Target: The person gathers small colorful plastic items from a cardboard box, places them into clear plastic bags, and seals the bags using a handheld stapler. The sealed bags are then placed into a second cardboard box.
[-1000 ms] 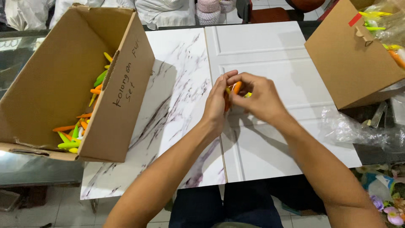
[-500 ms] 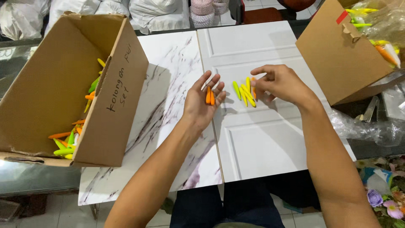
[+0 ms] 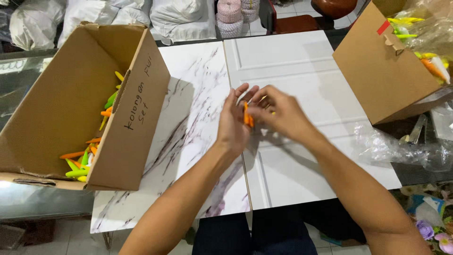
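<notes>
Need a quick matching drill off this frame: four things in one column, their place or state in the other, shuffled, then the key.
Things
1. orange pieces
2. left cardboard box
3. right cardboard box
4. clear plastic bag

Place or state
A. crumpled at the right edge of the white panel
B. lying on its side, open, with orange, green and yellow pieces inside
C. pinched between the left hand and right hand
D. at the far right corner, with yellow and orange pieces behind it

Pairs: 1-C, 2-B, 3-D, 4-A
</notes>
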